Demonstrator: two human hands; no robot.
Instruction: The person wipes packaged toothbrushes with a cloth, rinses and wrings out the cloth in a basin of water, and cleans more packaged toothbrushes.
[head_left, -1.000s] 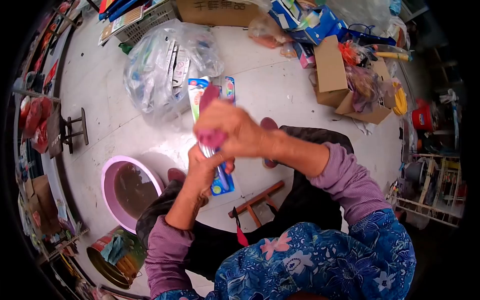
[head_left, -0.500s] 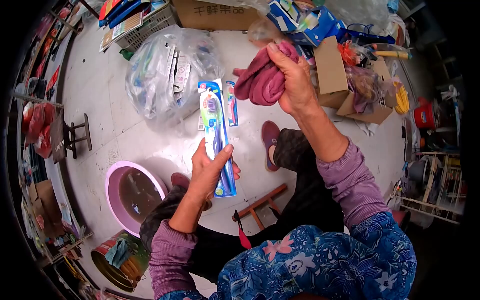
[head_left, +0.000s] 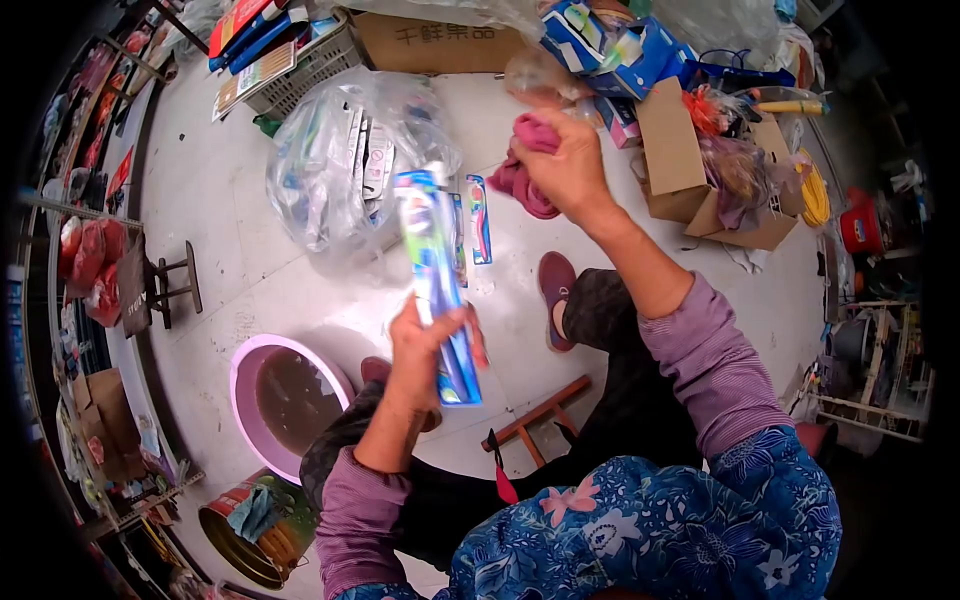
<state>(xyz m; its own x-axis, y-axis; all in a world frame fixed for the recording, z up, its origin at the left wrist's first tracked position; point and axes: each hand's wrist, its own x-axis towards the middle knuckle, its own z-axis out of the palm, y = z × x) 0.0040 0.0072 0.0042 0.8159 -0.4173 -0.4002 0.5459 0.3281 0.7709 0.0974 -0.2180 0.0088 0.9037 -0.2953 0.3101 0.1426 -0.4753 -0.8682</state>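
Observation:
My left hand (head_left: 420, 352) grips a packaged toothbrush (head_left: 436, 280) near its lower end; the blue and white pack is upright and smeared by motion. In my right hand (head_left: 572, 165) is a bunched maroon cloth (head_left: 530, 170), folded over itself and partly covered by my fingers. Between the hands, another packaged toothbrush (head_left: 480, 220) lies on the floor. Close beside it a further blue pack (head_left: 459, 238) shows partly behind the one I hold. A clear plastic bag (head_left: 330, 190) with packs inside sits on the floor left of the toothbrush.
A pink basin (head_left: 243, 385) of murky water stands by my left leg, with a metal tin (head_left: 250, 570) below it. At right is an open cardboard box (head_left: 672, 140) of goods. Blue boxes (head_left: 640, 70) lie behind. Shelves (head_left: 140, 400) line the left side.
My right hand has moved slightly down and the maroon cloth hangs more bunched. The toothbrush pack in my left hand has blurred with motion. The whole view has shifted slightly.

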